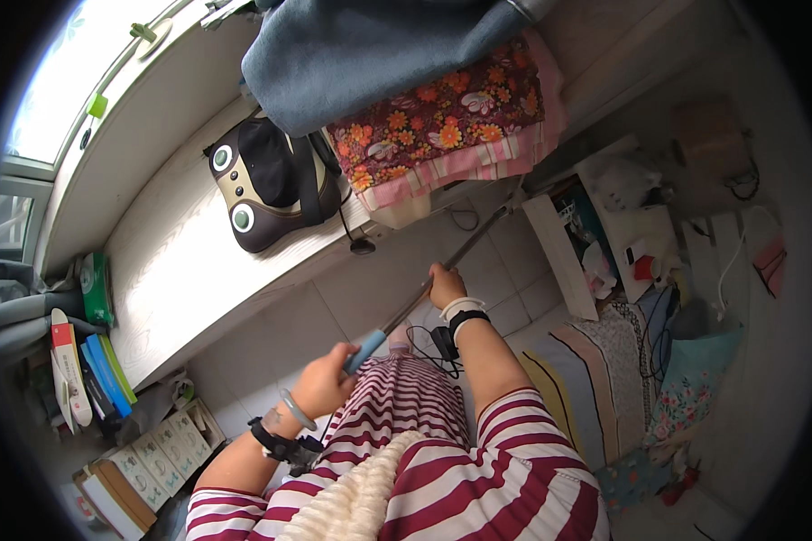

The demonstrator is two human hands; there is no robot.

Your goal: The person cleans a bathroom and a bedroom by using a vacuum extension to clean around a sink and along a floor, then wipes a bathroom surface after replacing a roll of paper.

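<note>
Nearest the camera is a cream braid [361, 491] at the bottom of the frame, over a striped dress [514, 473]. The pole [475, 238] slants from the centre toward the upper right, far end near the cabinet [555, 257]. IMO the trick is letting the rear hand steady it while the front one steers, keeping the tip off that cabinet. Left hand [325, 386] is wrapped round the blue grip [364, 350], right hand [447, 287] is clenched further up, both forearms angled inward
</note>
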